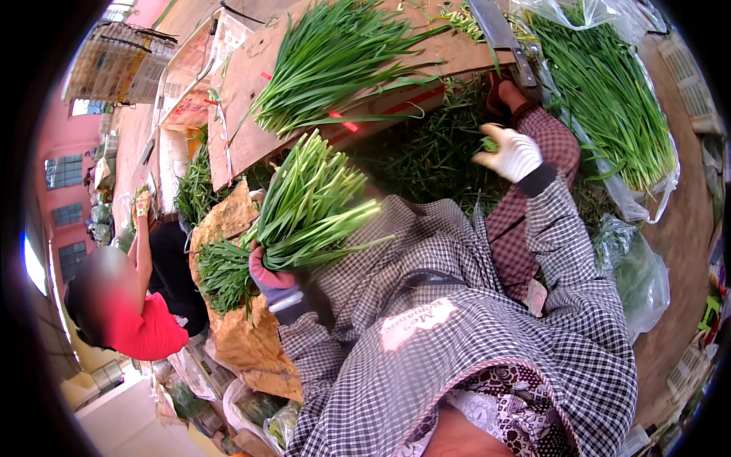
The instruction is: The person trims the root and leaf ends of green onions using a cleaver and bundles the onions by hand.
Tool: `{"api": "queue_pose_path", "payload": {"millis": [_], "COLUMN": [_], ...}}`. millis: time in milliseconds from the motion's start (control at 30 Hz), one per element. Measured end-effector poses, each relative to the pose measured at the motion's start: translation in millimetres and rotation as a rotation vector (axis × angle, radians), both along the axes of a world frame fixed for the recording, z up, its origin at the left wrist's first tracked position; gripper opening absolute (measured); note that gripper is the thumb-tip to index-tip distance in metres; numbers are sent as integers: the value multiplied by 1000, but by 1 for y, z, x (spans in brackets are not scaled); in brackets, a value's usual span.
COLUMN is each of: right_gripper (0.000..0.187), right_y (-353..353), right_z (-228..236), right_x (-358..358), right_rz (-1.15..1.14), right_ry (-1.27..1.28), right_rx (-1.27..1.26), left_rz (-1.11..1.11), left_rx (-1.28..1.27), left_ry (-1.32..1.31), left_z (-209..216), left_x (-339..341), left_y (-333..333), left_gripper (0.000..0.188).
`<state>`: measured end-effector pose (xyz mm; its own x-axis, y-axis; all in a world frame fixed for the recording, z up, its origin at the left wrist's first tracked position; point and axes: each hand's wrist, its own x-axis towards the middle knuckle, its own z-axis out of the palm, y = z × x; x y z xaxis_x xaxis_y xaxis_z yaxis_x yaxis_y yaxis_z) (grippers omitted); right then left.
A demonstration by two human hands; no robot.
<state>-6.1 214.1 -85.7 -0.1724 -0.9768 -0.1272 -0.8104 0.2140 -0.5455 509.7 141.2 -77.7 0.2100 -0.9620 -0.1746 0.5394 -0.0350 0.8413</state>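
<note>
My left hand (272, 280), in a pink and purple glove, is closed around a bunch of garlic chives (312, 202). The pale cut ends fan upward and to the right, and the leaf tips hang out left of the hand. My right hand (512, 154), in a white glove with a yellowish front, is held out over dark green leaf trimmings (426, 148). Its fingers are curled, with a small bit of green leaf between them. A large heap of garlic chives (335, 61) lies on the wooden board (242, 126) ahead of me.
A knife (499, 30) lies at the board's right end, its handle past the edge. Right of it, more chives (609, 99) lie on clear plastic. A plastic bag (632, 274) stands beside my right arm. At left, a person in red (148, 331) sits near brown sacking (255, 343).
</note>
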Motion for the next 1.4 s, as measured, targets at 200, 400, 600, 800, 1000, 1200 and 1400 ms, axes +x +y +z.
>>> {"api": "queue_pose_path", "payload": {"millis": [200, 400, 600, 800, 1000, 1200, 1400], "right_gripper": [64, 34, 22, 33, 49, 54, 22], "right_y": [-66, -87, -46, -22, -67, -99, -48], "right_z": [20, -53, -33, -8, 12, -3, 7], "right_x": [155, 172, 83, 21, 95, 165, 105], "right_rz": [306, 424, 38, 93, 145, 177, -143], "right_ry": [-451, -825, -292, -8, -445, -1027, -873], "right_rx": [-285, -415, -429, -80, -292, -199, -236], "left_rz": [-29, 2, -34, -40, -8, -101, -72], "left_rx": [35, 134, 104, 8, 21, 24, 120], "left_ry": [-65, -70, -93, -213, -170, -115, 5], "left_z": [5, 19, 25, 25, 25, 1, -11], "left_x": [-16, -46, -54, -56, -54, -40, -29], "left_y": [-3, -6, -4, -3, -4, -19, -15], "left_gripper": [36, 33, 31, 30, 31, 30, 20]}}
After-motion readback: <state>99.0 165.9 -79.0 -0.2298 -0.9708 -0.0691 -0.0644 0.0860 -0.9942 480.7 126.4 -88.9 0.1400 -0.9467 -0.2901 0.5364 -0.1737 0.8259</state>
